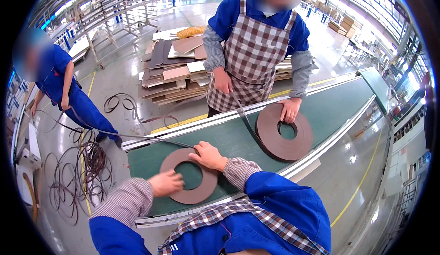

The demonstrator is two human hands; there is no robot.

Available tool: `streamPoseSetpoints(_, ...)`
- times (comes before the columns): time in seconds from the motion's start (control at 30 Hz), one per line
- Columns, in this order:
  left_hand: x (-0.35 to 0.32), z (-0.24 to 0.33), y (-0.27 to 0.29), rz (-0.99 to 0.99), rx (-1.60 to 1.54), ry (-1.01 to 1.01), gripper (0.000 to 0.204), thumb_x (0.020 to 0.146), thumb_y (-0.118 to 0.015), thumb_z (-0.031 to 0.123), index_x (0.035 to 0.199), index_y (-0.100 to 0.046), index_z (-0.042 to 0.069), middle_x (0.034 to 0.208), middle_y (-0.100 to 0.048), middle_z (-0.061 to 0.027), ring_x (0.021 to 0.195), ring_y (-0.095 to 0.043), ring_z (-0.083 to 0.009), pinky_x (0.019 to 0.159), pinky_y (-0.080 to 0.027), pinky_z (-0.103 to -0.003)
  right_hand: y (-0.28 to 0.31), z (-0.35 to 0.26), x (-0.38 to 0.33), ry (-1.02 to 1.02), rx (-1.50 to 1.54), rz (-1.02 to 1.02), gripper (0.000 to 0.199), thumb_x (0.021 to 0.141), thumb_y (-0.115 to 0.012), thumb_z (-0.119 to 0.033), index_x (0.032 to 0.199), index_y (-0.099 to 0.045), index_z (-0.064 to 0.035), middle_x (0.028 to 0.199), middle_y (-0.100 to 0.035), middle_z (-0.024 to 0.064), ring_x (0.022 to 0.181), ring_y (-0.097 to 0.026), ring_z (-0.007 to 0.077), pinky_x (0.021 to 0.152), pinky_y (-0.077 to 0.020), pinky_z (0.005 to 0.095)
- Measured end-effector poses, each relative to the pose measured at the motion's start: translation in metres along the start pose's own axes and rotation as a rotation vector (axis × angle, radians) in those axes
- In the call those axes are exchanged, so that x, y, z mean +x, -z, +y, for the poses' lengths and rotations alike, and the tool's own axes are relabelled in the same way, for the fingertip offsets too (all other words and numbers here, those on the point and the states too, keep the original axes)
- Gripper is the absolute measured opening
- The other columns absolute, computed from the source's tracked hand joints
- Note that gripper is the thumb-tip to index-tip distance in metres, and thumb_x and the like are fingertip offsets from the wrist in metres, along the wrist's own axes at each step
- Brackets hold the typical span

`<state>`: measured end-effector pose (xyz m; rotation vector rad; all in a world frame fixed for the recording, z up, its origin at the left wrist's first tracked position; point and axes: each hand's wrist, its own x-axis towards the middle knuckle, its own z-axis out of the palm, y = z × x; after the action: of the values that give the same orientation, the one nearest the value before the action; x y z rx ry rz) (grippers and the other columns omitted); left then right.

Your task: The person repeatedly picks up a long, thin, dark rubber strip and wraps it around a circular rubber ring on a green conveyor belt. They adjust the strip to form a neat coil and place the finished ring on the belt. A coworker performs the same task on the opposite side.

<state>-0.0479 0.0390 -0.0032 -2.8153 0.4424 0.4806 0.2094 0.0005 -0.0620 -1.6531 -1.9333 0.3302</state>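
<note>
- A long green desk (330, 103) with pale metal rails runs diagonally through a bright factory hall with a glossy grey floor (123, 71) marked with yellow lines.
- A brown tape roll (192, 195) lies flat at the near end of the desk, its hole facing up; being a ring, it has no long axis.
- Its loose strip (137, 137) trails off leftward over the desk's edge.
- The left hand (166, 183) rests curled on the roll's left rim, gripping nothing.
- The right hand (208, 155) presses fingers-down on the upper rim.
- Opposite, a co-worker in a checked apron (252, 58) steadies a second roll (285, 133); stacked boards (172, 74) lie behind.
</note>
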Motion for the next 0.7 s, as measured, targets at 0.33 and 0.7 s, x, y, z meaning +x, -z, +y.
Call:
streamPoseSetpoints(0.33, 0.137, 0.072, 0.036, 0.41, -0.805, 1.295, 0.08, 0.067, -0.074, 0.06, 0.109, -0.052, -0.005, 0.102, -0.054, -0.0218, 0.094, -0.057, -0.0388, 0.079, -0.047, -0.048, -0.004, 0.009, -0.04, -0.031, 0.038, 0.157, 0.023, 0.093, -0.054, -0.026, 0.098, -0.059, -0.0043, 0.098, -0.052, 0.0145, 0.091, -0.057, 0.0324, 0.075, -0.0514, 0.0428)
streamPoseSetpoints(0.7, 0.091, 0.085, -0.002, 0.471, -0.536, 0.738, 0.072, 0.07, -0.078, 0.035, 0.123, -0.048, -0.003, 0.104, -0.051, -0.0141, 0.099, -0.051, -0.0301, 0.084, -0.04, -0.041, 0.007, 0.008, -0.041, -0.127, -0.086, 0.038, 0.062, 0.087, -0.059, -0.051, 0.111, -0.052, 0.0051, 0.104, -0.049, 0.0205, 0.096, -0.055, 0.0369, 0.078, -0.0512, 0.0432)
